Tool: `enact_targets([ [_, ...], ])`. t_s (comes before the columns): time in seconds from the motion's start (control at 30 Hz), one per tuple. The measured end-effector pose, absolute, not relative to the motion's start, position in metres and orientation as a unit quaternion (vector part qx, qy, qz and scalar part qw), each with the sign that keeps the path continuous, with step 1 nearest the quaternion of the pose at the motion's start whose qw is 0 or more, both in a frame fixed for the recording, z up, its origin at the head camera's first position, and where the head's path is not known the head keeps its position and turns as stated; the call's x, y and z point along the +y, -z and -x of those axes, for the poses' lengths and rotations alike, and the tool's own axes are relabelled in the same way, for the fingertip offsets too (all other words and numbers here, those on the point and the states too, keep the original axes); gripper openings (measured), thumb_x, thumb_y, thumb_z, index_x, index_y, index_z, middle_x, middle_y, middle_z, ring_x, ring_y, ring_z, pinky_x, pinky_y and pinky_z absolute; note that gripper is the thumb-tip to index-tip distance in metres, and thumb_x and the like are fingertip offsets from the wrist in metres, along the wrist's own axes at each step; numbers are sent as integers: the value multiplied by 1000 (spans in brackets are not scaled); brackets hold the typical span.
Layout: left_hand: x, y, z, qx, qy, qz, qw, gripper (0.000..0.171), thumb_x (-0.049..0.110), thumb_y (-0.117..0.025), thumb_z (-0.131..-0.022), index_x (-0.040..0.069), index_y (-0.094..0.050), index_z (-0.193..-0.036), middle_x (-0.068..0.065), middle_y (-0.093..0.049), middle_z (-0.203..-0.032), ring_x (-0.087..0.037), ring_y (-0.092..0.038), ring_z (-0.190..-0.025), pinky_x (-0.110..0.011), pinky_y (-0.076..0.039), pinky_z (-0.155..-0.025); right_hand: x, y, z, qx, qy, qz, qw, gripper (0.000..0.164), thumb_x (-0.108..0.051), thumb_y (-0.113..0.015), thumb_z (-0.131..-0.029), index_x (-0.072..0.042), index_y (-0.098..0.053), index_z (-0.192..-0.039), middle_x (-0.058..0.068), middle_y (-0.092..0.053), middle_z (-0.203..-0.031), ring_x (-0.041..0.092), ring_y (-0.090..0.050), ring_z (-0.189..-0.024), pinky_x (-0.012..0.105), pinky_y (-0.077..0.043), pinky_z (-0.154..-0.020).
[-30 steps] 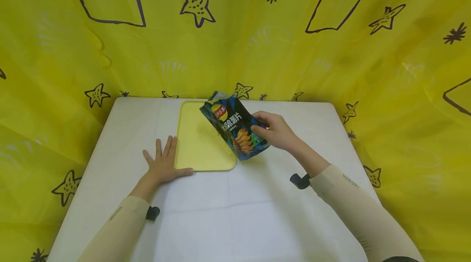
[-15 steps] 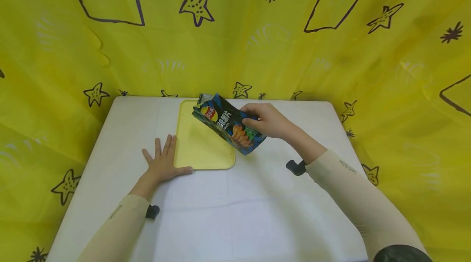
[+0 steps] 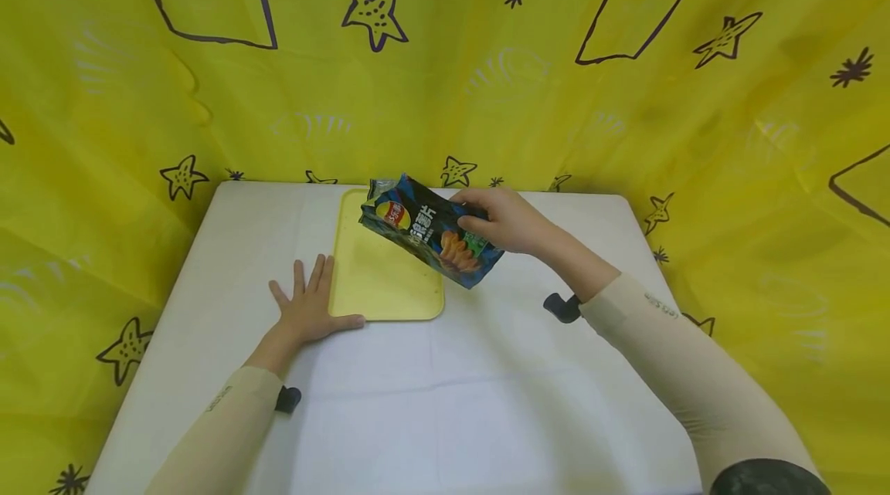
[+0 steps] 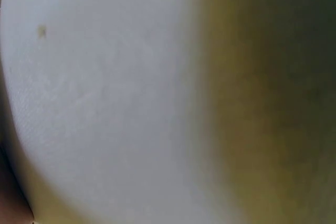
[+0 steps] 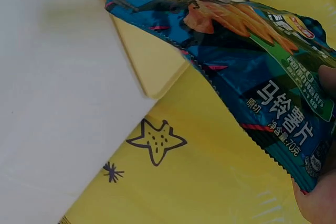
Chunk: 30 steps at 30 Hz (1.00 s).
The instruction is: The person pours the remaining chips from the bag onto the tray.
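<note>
My right hand [image 3: 506, 223] grips a dark blue bag of potato chips [image 3: 424, 221] near its bottom end, thumb on the printed front. The bag slants over the right part of a yellow tray [image 3: 378, 286], its top end toward the tray's back. In the right wrist view the chip bag [image 5: 236, 61] fills the upper right, with the hand at the right edge. My left hand [image 3: 306, 313] lies flat with fingers spread on the table at the tray's left front corner, thumb along its front edge. The left wrist view is blurred, showing mostly white surface.
A white-covered table [image 3: 445, 418] carries the tray toward its back. A yellow curtain [image 3: 445, 93] with dark star drawings hangs close behind and along both sides of the table.
The chip bag in my right hand has moved slightly left and up and tipped closer to level, its top end now farther over the tray. My left hand has stayed in place.
</note>
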State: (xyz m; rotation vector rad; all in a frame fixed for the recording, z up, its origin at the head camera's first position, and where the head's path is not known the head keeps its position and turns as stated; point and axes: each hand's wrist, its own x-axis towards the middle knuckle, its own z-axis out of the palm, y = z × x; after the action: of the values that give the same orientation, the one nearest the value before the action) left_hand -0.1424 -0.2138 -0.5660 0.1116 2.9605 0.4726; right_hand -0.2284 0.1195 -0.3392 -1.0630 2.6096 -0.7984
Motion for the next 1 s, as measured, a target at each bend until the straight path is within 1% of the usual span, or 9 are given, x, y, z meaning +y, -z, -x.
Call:
enact_targets([
  [0.07,-214,567,142,984,-157,-37,72,131,91,-43,-55,13,9,-147,-11,6,-154,-41,20,-134,-67,27,-85,118,338,229,890,246,372,96,27,-23,-55,-92,-22,-58,-119,-7,-63,-99,10,-59,-71,24,-50,-63],
  [0.17,-213,568,142,984,-156,-35,73,131,90,-43,-55,13,9,-147,-11,6,-154,-41,20,-134,-67,26,-86,115,337,229,894,209,390,73,36,-23,-56,-92,-27,-53,-128,-7,-63,-103,9,-56,-66,24,-48,-60],
  [0.27,-213,567,141,984,-156,-32,78,131,90,-43,-55,13,9,-147,-11,6,-154,-41,20,-134,-67,26,-86,112,335,230,892,192,407,51,47,-23,-57,-91,-33,-45,-135,-6,-62,-111,9,-54,-65,23,-47,-60],
  [0.4,-213,564,142,983,-157,-29,88,132,90,-44,-55,13,10,-147,-11,7,-154,-41,22,-133,-66,27,-85,108,333,232,885,192,424,30,55,-21,-58,-91,-39,-36,-138,-6,-62,-109,9,-55,-66,23,-47,-61],
  [0.5,-213,563,143,983,-157,-29,95,132,91,-43,-54,14,11,-147,-11,9,-153,-40,23,-133,-66,28,-85,106,330,233,881,186,435,22,51,-20,-58,-91,-36,-39,-135,-7,-62,-102,9,-55,-68,23,-48,-61],
  [0.63,-215,562,144,982,-159,-33,94,133,91,-42,-54,14,12,-147,-11,10,-153,-39,23,-133,-66,28,-85,102,326,234,884,150,441,21,45,-19,-58,-91,-31,-45,-132,-6,-63,-98,10,-55,-71,24,-48,-65],
  [0.77,-215,563,145,983,-158,-36,89,132,91,-42,-54,14,12,-147,-10,9,-154,-40,22,-133,-66,28,-85,97,323,233,892,109,437,36,46,-18,-58,-90,-34,-46,-132,-6,-63,-99,11,-55,-72,26,-48,-67],
  [0.83,-215,564,145,983,-157,-34,87,132,92,-42,-54,15,12,-147,-9,8,-154,-40,21,-134,-66,28,-85,94,322,233,893,95,437,43,46,-18,-59,-90,-35,-47,-131,-7,-62,-103,10,-55,-75,27,-48,-69],
  [1.0,-216,563,145,983,-156,-34,88,132,92,-42,-54,15,12,-147,-9,8,-154,-40,21,-134,-67,27,-85,84,321,233,891,57,447,54,45,-20,-60,-89,-37,-48,-130,-10,-61,-103,11,-54,-72,27,-47,-65],
])
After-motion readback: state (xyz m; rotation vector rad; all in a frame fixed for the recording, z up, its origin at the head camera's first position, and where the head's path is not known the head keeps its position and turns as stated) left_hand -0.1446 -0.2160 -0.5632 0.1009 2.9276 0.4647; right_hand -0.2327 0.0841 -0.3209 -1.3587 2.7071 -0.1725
